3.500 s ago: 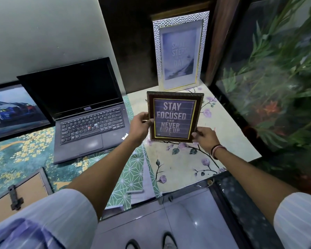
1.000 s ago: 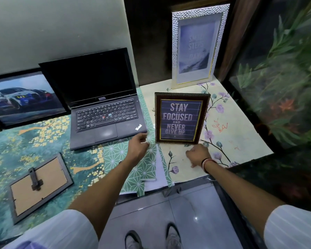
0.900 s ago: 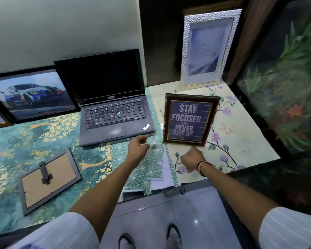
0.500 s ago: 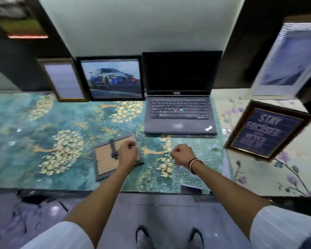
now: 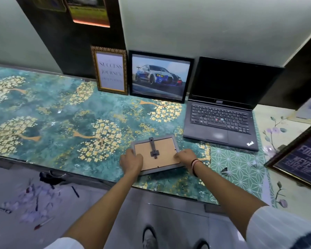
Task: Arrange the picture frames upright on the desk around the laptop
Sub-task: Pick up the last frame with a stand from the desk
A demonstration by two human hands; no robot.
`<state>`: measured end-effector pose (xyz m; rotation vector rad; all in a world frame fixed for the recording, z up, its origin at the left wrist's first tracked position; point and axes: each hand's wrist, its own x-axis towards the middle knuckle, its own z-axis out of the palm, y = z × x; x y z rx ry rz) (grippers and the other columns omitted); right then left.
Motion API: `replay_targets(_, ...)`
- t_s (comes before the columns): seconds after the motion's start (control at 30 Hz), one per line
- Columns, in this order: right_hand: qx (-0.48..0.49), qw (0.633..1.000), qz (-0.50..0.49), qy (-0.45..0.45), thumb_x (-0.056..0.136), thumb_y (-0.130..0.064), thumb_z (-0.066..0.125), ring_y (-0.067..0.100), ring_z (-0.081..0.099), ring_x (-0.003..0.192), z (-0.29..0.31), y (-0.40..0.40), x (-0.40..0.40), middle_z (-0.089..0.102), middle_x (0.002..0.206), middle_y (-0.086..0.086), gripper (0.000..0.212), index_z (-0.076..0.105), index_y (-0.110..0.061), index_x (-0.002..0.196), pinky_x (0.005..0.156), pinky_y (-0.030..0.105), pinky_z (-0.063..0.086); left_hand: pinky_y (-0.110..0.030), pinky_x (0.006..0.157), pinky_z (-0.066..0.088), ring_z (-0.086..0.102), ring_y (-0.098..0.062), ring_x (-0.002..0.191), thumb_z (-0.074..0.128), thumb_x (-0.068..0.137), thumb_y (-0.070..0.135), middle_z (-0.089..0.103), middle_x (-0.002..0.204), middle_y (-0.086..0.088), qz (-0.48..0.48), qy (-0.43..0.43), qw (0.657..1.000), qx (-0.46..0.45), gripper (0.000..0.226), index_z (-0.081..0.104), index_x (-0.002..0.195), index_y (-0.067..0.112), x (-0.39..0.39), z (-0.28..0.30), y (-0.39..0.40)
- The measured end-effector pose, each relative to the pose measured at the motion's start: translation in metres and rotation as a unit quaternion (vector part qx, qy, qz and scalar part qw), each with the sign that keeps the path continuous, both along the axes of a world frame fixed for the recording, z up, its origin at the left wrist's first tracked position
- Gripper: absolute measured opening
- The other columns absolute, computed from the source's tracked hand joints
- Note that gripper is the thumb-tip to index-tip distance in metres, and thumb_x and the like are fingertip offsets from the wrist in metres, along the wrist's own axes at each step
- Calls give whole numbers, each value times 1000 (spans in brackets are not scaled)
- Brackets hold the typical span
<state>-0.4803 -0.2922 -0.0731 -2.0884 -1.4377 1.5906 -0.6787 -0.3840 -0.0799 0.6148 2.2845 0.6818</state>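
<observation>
Lying face-down on the desk [image 5: 43, 112], a grey frame [image 5: 156, 155] sits between both hands: the left hand [image 5: 131, 161] grips its left edge, the right hand [image 5: 186, 159] its right edge. Beyond the right hand stands the open laptop [image 5: 223, 108], with the car picture [image 5: 161, 76] upright beyond the left.

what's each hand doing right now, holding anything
Left hand: closed on the left edge of the face-down frame.
Right hand: closed on the frame's right edge.

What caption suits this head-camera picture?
Both hands, left and right, grip a grey face-down picture frame lying before the open black laptop.
</observation>
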Motion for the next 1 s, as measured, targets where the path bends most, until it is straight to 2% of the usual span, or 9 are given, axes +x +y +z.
replay_targets(0.13,-26,993,-90,78,88,-3,62,21,47,65,5,10,3,46,75,10,17,49,-12,80,49,27,40,-42,82,51,58,-36,107,48,93,23,64,117,-15,-53,30,998,-6,28,63,113,11,-16,0,10)
replay_targets(0.23,-26,990,-96,99,90,-5,62,24,52,67,11,13,1,49,74,11,20,49,-12,76,49,30,49,-47,101,45,50,-38,127,42,97,30,60,134,-17,-156,87,984,15,45,61,132,8,-13,3,31)
replay_targets(0.4,-20,993,-75,93,90,-7,66,22,53,57,14,6,-4,49,65,7,23,52,-12,72,46,29,52,-51,120,17,24,-39,152,29,103,52,41,159,-14,-200,-106,974,-33,60,34,156,26,1,13,71)
replay_targets(0.47,-25,991,-87,102,90,-6,66,22,52,58,15,4,-3,49,70,9,18,54,-10,77,44,27,51,-44,108,35,50,-37,126,32,98,56,54,140,-22,-139,-191,972,-1,62,51,134,9,-3,15,83)
replay_targets(0.53,-28,987,-99,123,90,-5,64,22,52,61,19,4,-3,56,82,11,10,61,-13,93,43,26,50,-39,85,43,53,-26,92,41,102,44,56,111,-14,-36,-310,948,67,43,55,119,7,-9,25,88)
replay_targets(0.67,-21,974,-150,171,90,1,60,20,49,58,32,19,-7,59,91,12,35,63,-16,121,40,23,47,-40,86,48,58,-26,99,50,104,31,62,117,-12,44,-438,882,171,33,53,130,10,-41,35,87)
replay_targets(0.8,-49,954,-211,205,93,-2,59,16,52,49,52,39,-25,53,75,10,2,60,-1,93,39,22,51,-44,97,50,63,-31,113,48,106,30,63,130,-16,51,-399,901,161,44,51,139,2,-73,25,76)
replay_targets(0.9,-56,929,-250,265,96,-19,61,16,55,54,64,53,-38,52,77,9,17,53,-4,95,48,27,58,-39,96,46,64,-23,115,44,106,39,69,128,-10,43,-324,932,154,48,59,134,4,-84,17,58)
replay_targets(1.0,-64,924,-240,290,92,-52,59,24,57,72,70,60,-49,56,86,11,48,52,-9,113,57,34,61,-45,113,40,58,-25,127,32,107,52,67,132,-11,40,-301,935,183,62,61,135,5,-83,15,42)
